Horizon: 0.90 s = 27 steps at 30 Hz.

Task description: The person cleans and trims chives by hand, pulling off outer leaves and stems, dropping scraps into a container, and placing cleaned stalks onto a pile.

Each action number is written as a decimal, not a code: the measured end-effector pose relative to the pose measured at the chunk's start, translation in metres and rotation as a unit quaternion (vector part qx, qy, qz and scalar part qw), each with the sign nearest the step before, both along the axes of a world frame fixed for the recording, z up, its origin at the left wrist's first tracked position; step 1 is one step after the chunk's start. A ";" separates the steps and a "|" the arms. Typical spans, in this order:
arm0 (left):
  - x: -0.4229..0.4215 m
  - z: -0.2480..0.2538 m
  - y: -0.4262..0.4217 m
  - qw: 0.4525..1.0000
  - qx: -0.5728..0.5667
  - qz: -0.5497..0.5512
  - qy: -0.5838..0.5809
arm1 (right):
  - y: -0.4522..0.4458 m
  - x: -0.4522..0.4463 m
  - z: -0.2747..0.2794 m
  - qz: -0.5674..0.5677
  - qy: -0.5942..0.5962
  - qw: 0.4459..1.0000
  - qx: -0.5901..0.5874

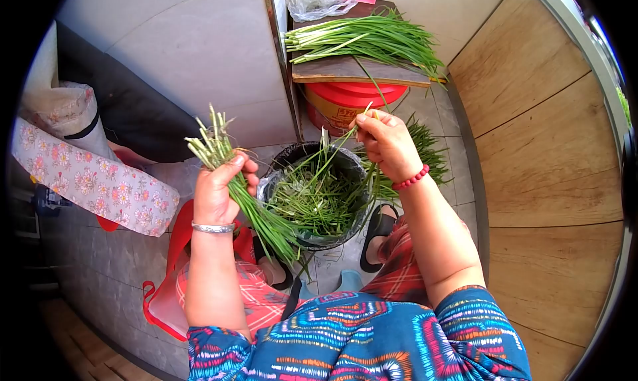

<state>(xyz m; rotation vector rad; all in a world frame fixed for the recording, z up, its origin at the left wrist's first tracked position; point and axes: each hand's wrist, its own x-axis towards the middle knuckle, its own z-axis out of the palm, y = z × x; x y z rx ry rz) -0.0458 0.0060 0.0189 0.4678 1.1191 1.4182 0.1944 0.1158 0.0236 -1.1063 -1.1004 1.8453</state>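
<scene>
"Gripping something on your left side, are you?"

"Yes, your left hand [222, 187] is closed around a bunch of green stalks [260, 223]. The pale ends stick up above your thumb, and the green ends slant down over the near left of the black bin [282, 156]."

"And your right hand [389, 141]?"

"Your thumb and fingers pinch a few thin strands [341, 141] above the far right of the bin. You have a red bracelet [412, 177] on that wrist and a silver bangle [213, 228] on the other."

"What lies in the bin between your feet?"

"Loose green and pale trimmings [312, 205], inside a plastic liner."

"Any more stalks near you?"

"A thick pile [362, 38] lies across the wooden board [345, 70] ahead of you, above a red bucket [355, 94]. A clear plastic bag [319, 2] sits just behind that pile. More green leaves [428, 151] show beyond your right wrist; what they rest on, you cannot tell from this angle."
</scene>
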 end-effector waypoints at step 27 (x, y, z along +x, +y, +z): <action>0.049 -0.003 0.005 0.990 0.015 -0.102 0.094 | -0.041 -0.037 -0.017 0.237 -0.193 0.838 0.452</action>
